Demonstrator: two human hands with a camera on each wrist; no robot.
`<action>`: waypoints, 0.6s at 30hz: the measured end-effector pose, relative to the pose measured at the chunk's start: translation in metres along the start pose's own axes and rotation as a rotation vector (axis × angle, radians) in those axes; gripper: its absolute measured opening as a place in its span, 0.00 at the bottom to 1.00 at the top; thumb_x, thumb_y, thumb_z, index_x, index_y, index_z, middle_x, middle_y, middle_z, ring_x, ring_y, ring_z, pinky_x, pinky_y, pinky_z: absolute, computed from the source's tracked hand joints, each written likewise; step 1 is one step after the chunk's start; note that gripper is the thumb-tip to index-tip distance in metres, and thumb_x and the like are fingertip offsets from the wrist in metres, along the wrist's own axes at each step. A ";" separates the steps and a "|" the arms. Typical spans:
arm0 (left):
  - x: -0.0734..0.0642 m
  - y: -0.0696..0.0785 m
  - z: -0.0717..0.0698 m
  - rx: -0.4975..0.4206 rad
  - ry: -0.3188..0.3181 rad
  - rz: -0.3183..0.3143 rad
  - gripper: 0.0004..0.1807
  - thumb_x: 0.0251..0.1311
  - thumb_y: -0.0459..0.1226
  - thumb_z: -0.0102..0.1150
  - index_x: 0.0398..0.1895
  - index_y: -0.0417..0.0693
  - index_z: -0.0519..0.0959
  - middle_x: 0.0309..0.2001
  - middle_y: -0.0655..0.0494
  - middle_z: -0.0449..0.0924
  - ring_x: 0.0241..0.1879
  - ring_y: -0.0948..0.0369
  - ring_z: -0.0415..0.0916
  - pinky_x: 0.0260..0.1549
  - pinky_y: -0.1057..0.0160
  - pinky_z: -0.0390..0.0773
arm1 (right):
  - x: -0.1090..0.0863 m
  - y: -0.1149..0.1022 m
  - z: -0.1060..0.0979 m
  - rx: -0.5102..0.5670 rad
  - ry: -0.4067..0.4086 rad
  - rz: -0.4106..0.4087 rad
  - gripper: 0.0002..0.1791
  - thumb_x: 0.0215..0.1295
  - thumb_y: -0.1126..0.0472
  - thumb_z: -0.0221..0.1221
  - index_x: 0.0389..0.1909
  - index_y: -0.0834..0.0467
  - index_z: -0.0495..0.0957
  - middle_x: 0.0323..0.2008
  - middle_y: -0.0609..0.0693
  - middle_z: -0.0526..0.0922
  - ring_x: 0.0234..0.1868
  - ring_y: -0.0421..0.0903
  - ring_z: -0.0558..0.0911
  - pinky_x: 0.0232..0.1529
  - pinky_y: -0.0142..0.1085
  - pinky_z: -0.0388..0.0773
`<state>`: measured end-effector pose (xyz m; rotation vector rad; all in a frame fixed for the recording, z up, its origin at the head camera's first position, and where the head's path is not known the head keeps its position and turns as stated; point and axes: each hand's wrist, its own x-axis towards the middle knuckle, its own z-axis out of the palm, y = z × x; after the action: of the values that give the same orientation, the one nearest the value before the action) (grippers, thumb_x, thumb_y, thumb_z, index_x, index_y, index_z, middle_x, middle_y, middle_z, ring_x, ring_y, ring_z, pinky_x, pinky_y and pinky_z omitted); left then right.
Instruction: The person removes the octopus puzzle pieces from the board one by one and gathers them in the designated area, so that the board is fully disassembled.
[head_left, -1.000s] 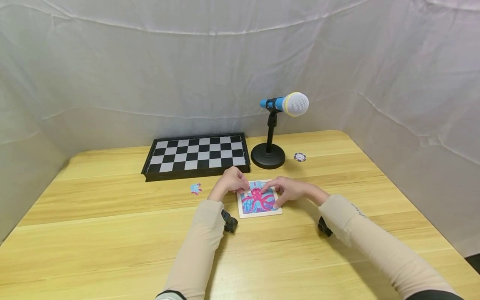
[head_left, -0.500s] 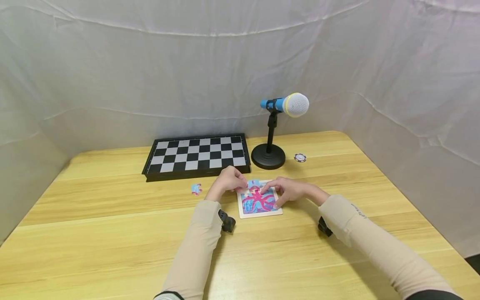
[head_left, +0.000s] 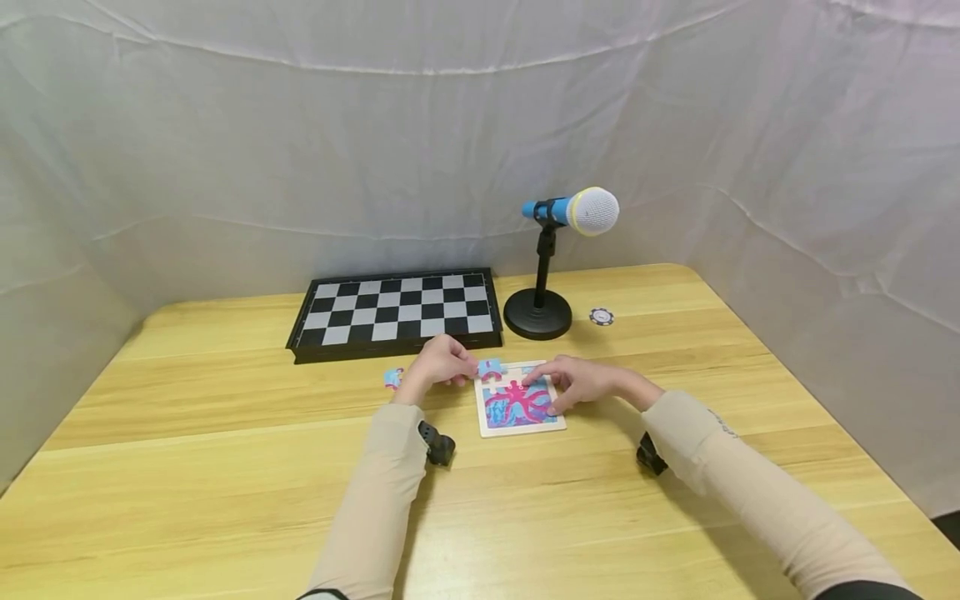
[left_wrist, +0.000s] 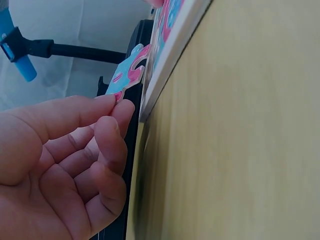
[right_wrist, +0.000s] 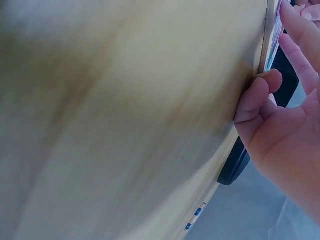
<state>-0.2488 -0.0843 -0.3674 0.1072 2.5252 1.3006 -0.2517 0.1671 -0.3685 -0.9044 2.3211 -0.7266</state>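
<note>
A small square puzzle tray (head_left: 522, 430) with a pale border lies on the table, holding pieces of a pink octopus on blue. Above its upper left corner, my left hand (head_left: 441, 360) pinches a blue and pink jigsaw piece (head_left: 491, 368) between thumb and index finger. The left wrist view shows the same jigsaw piece (left_wrist: 131, 67) tilted beside the tray's edge. Part of the tray's upper area shows bare, pale wood. My right hand (head_left: 585, 382) rests at the tray's right side, index fingertip on the picture and thumb on the lower right; its other fingers are bent beneath.
Another loose jigsaw piece (head_left: 392, 378) lies left of the tray, partly behind the left wrist. Behind stand a black and white chessboard (head_left: 397, 310) and a blue microphone (head_left: 592, 211) on a black stand. A poker chip (head_left: 602, 317) lies to its right.
My left hand has drawn leftward with the jigsaw piece, from over the octopus's head to the tray's upper left corner, uncovering pale wood there. My right hand has stayed in place.
</note>
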 end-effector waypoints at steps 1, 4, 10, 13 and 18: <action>0.000 -0.001 -0.001 0.000 0.000 -0.002 0.06 0.52 0.33 0.61 0.23 0.38 0.80 0.18 0.50 0.77 0.16 0.63 0.69 0.15 0.70 0.66 | 0.000 0.000 0.000 -0.002 0.001 0.003 0.28 0.53 0.62 0.62 0.57 0.55 0.68 0.36 0.54 0.65 0.37 0.49 0.63 0.36 0.37 0.63; 0.000 -0.004 -0.003 0.001 0.007 -0.007 0.05 0.52 0.33 0.60 0.24 0.38 0.80 0.18 0.51 0.78 0.16 0.63 0.70 0.16 0.70 0.67 | 0.001 0.000 0.000 0.007 0.007 -0.003 0.32 0.53 0.62 0.63 0.60 0.58 0.64 0.35 0.53 0.65 0.35 0.48 0.64 0.36 0.36 0.63; -0.003 -0.007 -0.009 0.010 0.020 -0.015 0.05 0.51 0.33 0.61 0.24 0.38 0.80 0.19 0.51 0.78 0.17 0.63 0.71 0.17 0.70 0.68 | 0.001 0.000 -0.001 0.012 0.037 0.007 0.41 0.50 0.61 0.65 0.62 0.66 0.56 0.32 0.52 0.66 0.30 0.44 0.65 0.33 0.34 0.65; -0.004 -0.009 -0.011 0.013 0.023 -0.023 0.05 0.51 0.33 0.61 0.24 0.38 0.80 0.19 0.51 0.78 0.16 0.63 0.70 0.17 0.70 0.68 | 0.001 0.001 -0.001 0.006 0.040 0.011 0.42 0.49 0.61 0.66 0.62 0.68 0.56 0.31 0.52 0.65 0.29 0.44 0.65 0.32 0.33 0.64; -0.008 -0.013 -0.018 0.011 0.033 -0.030 0.05 0.51 0.33 0.61 0.24 0.38 0.80 0.19 0.50 0.78 0.16 0.63 0.70 0.17 0.69 0.68 | 0.000 0.001 -0.001 0.014 0.045 0.014 0.42 0.48 0.61 0.66 0.62 0.70 0.55 0.31 0.53 0.66 0.28 0.44 0.65 0.31 0.33 0.64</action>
<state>-0.2451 -0.1079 -0.3665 0.0511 2.5515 1.2872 -0.2530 0.1684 -0.3686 -0.8727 2.3563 -0.7642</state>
